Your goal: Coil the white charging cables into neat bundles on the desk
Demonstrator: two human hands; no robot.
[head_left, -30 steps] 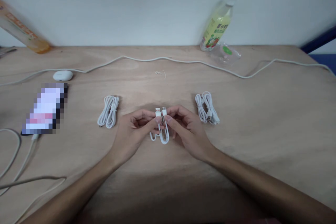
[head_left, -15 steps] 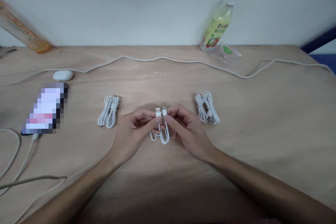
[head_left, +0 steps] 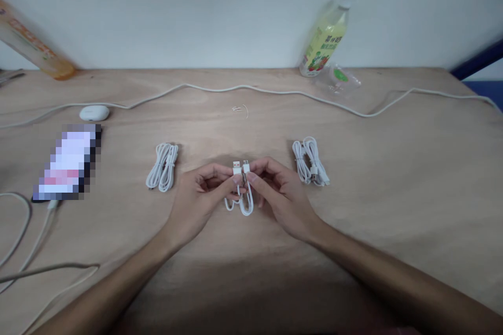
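Observation:
A white USB cable (head_left: 247, 205), folded into loops, is pinched between both hands at the middle of the table. My left hand (head_left: 200, 193) is closed on it, thumb just below the plug with the orange-marked end. My right hand (head_left: 281, 188) is closed too, its thumb below the second plug. The two plugs stand side by side, pointing away from me. Part of the loops is hidden behind the fingers. One coiled white cable (head_left: 162, 167) lies left of my left hand, and a coiled cable bundle (head_left: 309, 162) lies just beyond my right hand.
A phone (head_left: 68, 162) with a charging lead and a white earbud case (head_left: 94, 112) lie at left. One long white cord (head_left: 220, 89) crosses the table. Small white tie pieces (head_left: 240, 109) lie ahead. A yellow-labelled bottle (head_left: 326, 39), clear plastic packaging (head_left: 338, 78) and an orange bottle (head_left: 37, 44) stand at the back.

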